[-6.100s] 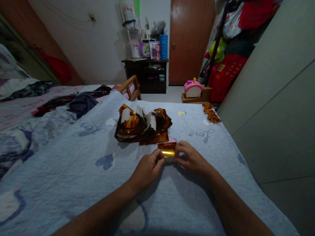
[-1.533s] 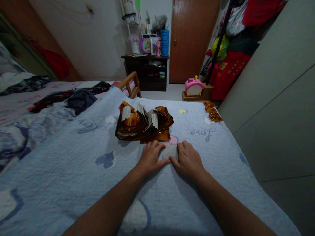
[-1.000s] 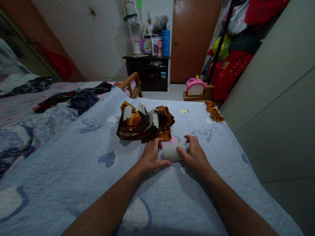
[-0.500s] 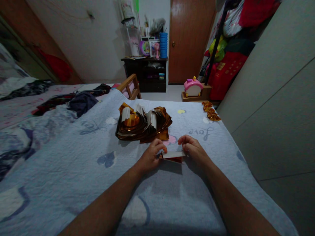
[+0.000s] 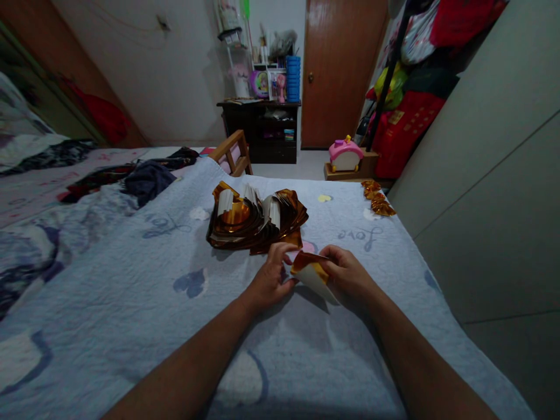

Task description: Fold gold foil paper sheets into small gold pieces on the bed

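A sheet of gold foil paper with a pale back is bent over between my hands, just above the bedspread. Its upper right edge is pinched by my right hand, thumb and index finger together. My left hand curls around the left end, with its thumb against the lower edge; exactly how firmly its fingers grip is hard to see. Just beyond my left hand lies a large fanned bundle of gold foil sheets, brown-gold with pale strips. Several crumpled or folded gold foil pieces rest at the far right edge.
A pale blue patterned bedspread covers the surface under my hands. Dark clothes lie to the left. Past the far edge are a wooden chair back, a pink toy and a dark cabinet. A pale wardrobe panel borders the right.
The foil sheet has turned from a flat fold to a tilted, opened one, its gold side showing. My right hand now pinches its edge; my left fingers have spread slightly around the left end.
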### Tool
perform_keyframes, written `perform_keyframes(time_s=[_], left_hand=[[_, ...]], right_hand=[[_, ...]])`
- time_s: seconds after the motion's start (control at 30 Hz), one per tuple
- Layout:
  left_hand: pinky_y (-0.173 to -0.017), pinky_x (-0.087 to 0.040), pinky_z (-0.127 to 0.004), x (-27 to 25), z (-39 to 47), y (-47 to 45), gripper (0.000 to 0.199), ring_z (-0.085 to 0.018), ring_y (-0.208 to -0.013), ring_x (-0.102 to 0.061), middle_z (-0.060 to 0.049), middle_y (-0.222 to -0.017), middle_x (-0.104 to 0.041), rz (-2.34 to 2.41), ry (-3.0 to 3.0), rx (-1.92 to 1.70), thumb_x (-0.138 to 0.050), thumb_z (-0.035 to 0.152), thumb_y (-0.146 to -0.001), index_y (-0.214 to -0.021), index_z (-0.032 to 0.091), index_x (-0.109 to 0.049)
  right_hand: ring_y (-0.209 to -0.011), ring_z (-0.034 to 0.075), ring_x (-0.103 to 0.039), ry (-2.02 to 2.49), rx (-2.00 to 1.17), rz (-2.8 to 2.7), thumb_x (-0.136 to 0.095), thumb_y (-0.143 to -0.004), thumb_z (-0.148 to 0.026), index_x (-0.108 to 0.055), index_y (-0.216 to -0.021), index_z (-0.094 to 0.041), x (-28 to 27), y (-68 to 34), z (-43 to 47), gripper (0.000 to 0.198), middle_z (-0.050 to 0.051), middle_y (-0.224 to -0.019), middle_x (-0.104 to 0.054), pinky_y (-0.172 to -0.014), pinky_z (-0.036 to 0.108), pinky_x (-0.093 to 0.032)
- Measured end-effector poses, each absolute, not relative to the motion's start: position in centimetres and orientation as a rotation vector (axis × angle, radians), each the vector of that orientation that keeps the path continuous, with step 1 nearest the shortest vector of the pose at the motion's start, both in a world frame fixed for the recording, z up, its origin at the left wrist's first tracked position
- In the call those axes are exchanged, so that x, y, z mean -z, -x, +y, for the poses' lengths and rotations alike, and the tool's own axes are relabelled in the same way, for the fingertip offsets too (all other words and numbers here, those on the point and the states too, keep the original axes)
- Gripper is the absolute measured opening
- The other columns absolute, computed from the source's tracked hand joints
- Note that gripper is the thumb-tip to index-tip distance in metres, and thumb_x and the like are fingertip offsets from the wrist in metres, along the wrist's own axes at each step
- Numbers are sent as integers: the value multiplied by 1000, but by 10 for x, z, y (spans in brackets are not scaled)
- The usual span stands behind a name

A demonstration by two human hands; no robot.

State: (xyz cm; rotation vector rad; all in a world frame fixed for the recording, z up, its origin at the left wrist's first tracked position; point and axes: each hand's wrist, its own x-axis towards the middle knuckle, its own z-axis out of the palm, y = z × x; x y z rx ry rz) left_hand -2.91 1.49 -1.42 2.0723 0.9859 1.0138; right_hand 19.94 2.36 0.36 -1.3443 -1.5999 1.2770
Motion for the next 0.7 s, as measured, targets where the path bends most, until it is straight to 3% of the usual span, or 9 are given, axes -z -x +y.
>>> perform_keyframes(time_s=[0.13, 0.23, 0.3, 0.43, 0.5, 0.7], left_hand=[[-101, -45, -43, 10, 12, 29, 50, -28, -125, -44, -12, -135, -44, 1020, -2225, -1023, -67, 14, -79, -127, 24, -57], [-110, -37, -47, 2, 9, 30, 22, -29, -129, -43, -9, -137, -50, 1016, -2280, -966, -64, 17, -84, -103, 25, -72], [-114, -34, -49, -2, 8, 30, 15, -29, -129, -46, -8, -132, -59, 972, -2248, -965, -61, 22, -89, -96, 25, -74], [-99, -48, -43, -1, 8, 27, 20, -26, -104, -64, -10, -107, -73, 995, -1907, -988, -59, 26, -91, -101, 18, -74], [-88, -53, -41, 1, 8, 23, 23, -25, -91, -67, -10, -96, -74, 1029, -1664, -992, -62, 31, -90, -100, 15, -74], [-78, -55, -34, 3, 9, 15, 54, -24, -88, -70, -11, -99, -75, 896, -1187, -1049, -78, 41, -78, -122, 13, -63]], right_hand=[[-65, 14, -56, 1296, -1367, -1469, -59, -78, -31, -55, -98, -21, -5, -197, 21, 22, 0, -82, -66, -57, 25, -42], [-63, 15, -57, 1281, -1467, -1456, -59, -79, -33, -53, -107, -22, -2, -195, 18, 31, 0, -83, -66, -55, 25, -41], [-69, 16, -59, 1284, -1387, -1523, -60, -79, -31, -55, -109, -22, -1, -194, 17, 32, 1, -86, -65, -59, 27, -45], [-106, 23, -59, 1203, -1029, -1687, -61, -71, -20, -63, -108, -23, -7, -195, 16, 37, 8, -115, -63, -87, 36, -49], [-120, 25, -54, 1077, -1052, -1717, -56, -68, -16, -66, -107, -23, -13, -197, 14, 41, 8, -127, -61, -99, 41, -45], [-90, 21, -66, 917, -1616, -1560, -62, -80, -27, -65, -113, -18, -16, -193, 9, 35, 8, -103, -71, -78, 35, -54]])
